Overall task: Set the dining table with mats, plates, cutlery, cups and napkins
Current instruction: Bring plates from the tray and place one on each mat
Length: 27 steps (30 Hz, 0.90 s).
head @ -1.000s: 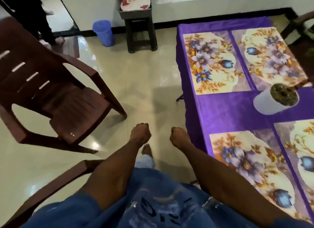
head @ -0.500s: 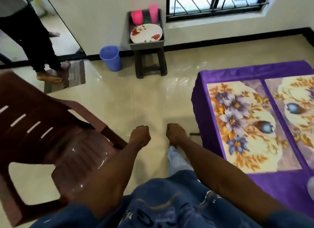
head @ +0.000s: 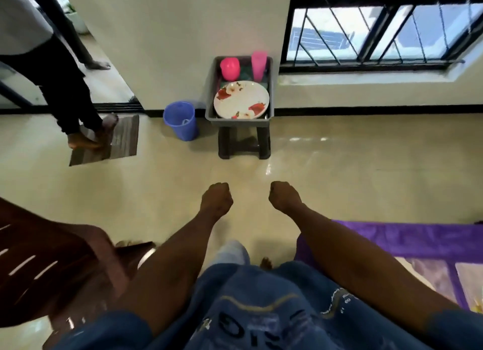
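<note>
View now swung from the purple-clothed counter [head: 407, 238] toward the grey tray [head: 270, 88] holding plate [head: 241, 100] and pink cups [head: 230, 68]; left hand [head: 217, 198], right hand [head: 284, 199]: fingers curled tight, holding nothing.

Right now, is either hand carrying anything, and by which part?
Nothing is held. The left hand and right hand are both curled into empty fists above the floor, short of the plate in the tub.

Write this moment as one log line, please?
left hand: fist, empty | right hand: fist, empty | plate, pink cups: in grey tub on stool ahead | table: purple cloth, right
</note>
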Each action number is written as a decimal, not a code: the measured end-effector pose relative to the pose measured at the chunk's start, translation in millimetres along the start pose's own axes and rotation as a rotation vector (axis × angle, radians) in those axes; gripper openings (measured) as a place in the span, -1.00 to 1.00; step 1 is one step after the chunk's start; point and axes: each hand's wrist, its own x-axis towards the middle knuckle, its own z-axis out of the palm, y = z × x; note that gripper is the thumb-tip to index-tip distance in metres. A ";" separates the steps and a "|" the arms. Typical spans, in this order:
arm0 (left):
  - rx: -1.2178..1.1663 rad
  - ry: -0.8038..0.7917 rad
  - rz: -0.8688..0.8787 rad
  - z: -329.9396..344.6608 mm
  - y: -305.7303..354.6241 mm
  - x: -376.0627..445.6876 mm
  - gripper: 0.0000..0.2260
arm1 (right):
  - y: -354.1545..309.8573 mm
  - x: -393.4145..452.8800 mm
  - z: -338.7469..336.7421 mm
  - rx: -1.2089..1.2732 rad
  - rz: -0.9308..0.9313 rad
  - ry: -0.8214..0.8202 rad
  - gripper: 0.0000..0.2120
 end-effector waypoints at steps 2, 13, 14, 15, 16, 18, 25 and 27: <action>-0.006 0.011 -0.002 -10.0 1.2 45.3 -0.87 | -6.3 43.3 -18.8 0.014 -0.014 0.017 -0.81; -0.038 -0.063 -0.004 -76.7 -16.7 281.0 -0.86 | -53.1 249.4 -94.0 0.132 0.138 0.034 -0.80; -0.041 -0.072 0.002 -85.2 -17.2 298.9 -0.86 | -59.5 263.1 -101.4 0.148 0.153 0.038 -0.79; -0.044 -0.077 0.007 -93.7 -17.7 319.6 -0.86 | -65.8 279.7 -109.1 0.176 0.171 0.037 -0.78; -0.050 -0.082 0.006 -100.1 -18.0 338.8 -0.86 | -71.4 294.5 -115.8 0.203 0.187 0.035 -0.76; -0.054 -0.096 0.008 -109.3 -16.4 375.8 -0.83 | -79.6 322.5 -128.3 0.233 0.217 0.023 -0.74; -0.089 -0.165 0.054 -127.8 -13.2 490.6 -0.85 | -86.3 418.3 -160.9 0.326 0.232 0.029 -0.76; -0.105 -0.206 0.026 -131.7 -11.7 519.3 -0.82 | -85.8 441.8 -170.1 0.376 0.265 0.036 -0.76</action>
